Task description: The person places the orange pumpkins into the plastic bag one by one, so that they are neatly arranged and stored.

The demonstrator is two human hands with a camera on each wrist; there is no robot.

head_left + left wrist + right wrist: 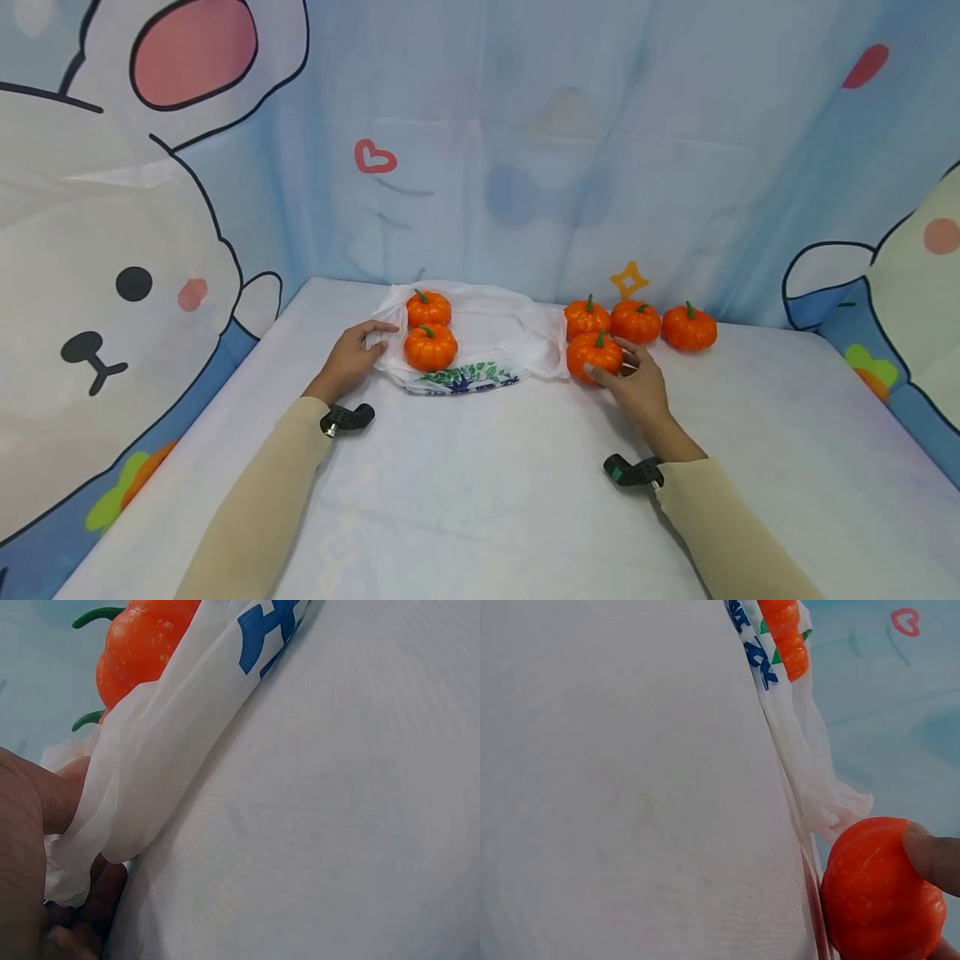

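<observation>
Okay, left hand pinching white bag by left edge; right hand curled round orange pumpkin at bag's right end; pumpkin pair, bag's left half.

Pumpkins: orange, green-stemmed. Bag: white, printed in green leaf pattern and blue. Sleeves: plain beige. Tabletop: white. Curtain: pale blue, white cartoon animals, red heart.
</observation>
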